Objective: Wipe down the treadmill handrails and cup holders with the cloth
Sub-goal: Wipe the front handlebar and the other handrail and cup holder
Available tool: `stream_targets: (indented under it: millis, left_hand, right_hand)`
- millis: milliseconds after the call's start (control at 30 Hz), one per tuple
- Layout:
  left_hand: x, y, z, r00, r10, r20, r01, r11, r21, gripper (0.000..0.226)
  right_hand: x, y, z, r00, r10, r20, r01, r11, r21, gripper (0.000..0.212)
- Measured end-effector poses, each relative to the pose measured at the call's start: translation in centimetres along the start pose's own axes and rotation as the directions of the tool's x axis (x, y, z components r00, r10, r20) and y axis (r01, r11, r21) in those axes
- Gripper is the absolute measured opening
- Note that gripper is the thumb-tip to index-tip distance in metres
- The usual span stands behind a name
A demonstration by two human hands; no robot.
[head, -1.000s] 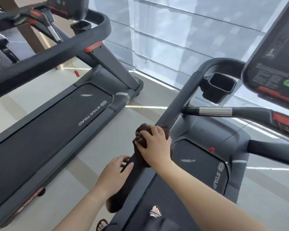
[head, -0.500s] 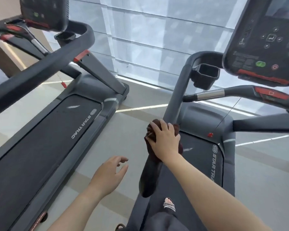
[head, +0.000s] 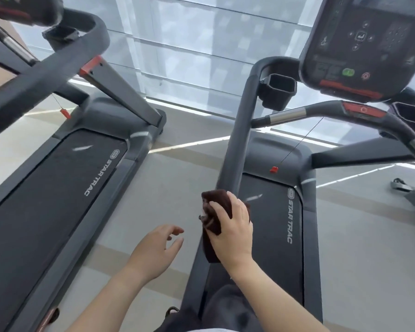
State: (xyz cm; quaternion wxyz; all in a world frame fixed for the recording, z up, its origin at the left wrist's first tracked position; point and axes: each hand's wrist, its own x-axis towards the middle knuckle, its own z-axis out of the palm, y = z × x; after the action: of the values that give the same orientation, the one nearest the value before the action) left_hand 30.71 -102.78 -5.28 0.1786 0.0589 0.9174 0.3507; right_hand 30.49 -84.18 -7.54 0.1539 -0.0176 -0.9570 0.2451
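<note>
Right hand [head: 233,232] is wrapped around the near end of the left handrail [head: 237,144], fingers curled over a dark brown cloth [head: 215,212] and pressing it onto the rail. Cloth is bunched under the palm, part sticking out above the fingers and a flap hanging below the hand. Left hand [head: 155,251] hovers just beside the rail, not touching, fingers loosely spread and slightly curled, holding nothing. Rail runs up and away to a bend beside the left cup holder [head: 278,89], which sits next to the console [head: 364,44]. Second cup holder [head: 410,115] at right edge. Another treadmill [head: 58,178] stands to the left, well apart.
</note>
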Motion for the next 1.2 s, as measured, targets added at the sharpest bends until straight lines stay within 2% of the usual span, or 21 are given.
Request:
stream_targets:
  millis: [133,233,333,533,667,733,833,933,1000,1100,1200]
  left_hand:
    - [0.5,0.1,-0.8,1.0,-0.005,-0.01,0.005,1.0,0.015,0.022]
    - [0.3,0.1,-1.1,1.0,-0.004,-0.016,0.004,1.0,0.028,0.023]
    - [-0.2,-0.3,-1.1,1.0,-0.009,0.005,0.009,1.0,0.025,0.022]
    - [-0.4,-0.8,-1.3,1.0,-0.004,0.012,0.004,1.0,0.012,0.022]
    - [-0.5,-1.0,-1.5,0.999,0.027,0.036,-0.027,1.0,-0.008,0.021]
    - [-0.6,-1.3,-1.6,0.999,0.032,0.043,-0.032,0.999,-0.006,0.021]
    - [-0.9,-1.5,-1.8,0.999,0.028,0.038,-0.028,1.0,-0.006,0.022]
    - [-1.2,-1.5,-1.6,0.999,0.027,0.04,-0.027,1.0,-0.002,0.021]
    - [-1.3,-1.3,-1.3,0.998,0.03,0.061,-0.031,0.999,0.012,0.022]
    - [-1.2,-0.8,-1.2,0.996,0.036,0.079,-0.039,0.999,0.027,0.022]
    - [-1.0,0.4,-1.3,0.996,0.052,0.075,-0.055,0.998,0.037,0.023]
  right_hand:
    - [5.8,0.5,-0.6,0.984,0.178,-0.002,-0.177,0.978,0.114,0.033]
    - [5.9,0.7,-0.8,0.992,0.126,0.01,-0.127,0.986,0.105,0.035]
    - [2.0,0.2,-0.8,0.997,0.078,-0.022,-0.074,0.988,0.135,0.039]
    - [-3.4,-0.3,0.8,0.998,0.049,-0.045,-0.04,0.983,0.18,0.064]
    - [-1.6,-0.6,0.7,0.971,0.213,-0.11,-0.163,0.924,0.347,0.051]
    - [-0.4,-0.6,0.4,0.949,0.286,-0.131,-0.22,0.902,0.373,0.044]
    - [-0.8,-0.4,0.2,0.972,0.219,-0.09,-0.185,0.939,0.29,0.049]
    - [-2.8,-0.2,0.7,0.998,0.039,-0.047,-0.032,0.988,0.149,0.063]
    - [-3.1,0.2,0.8,0.999,-0.028,-0.043,0.031,0.996,0.089,0.064]
    - [-2.5,0.5,0.3,0.998,-0.051,-0.035,0.054,0.993,0.109,0.056]
    - [-2.9,0.5,-0.2,1.0,-0.002,0.0,0.002,0.985,0.173,0.053]
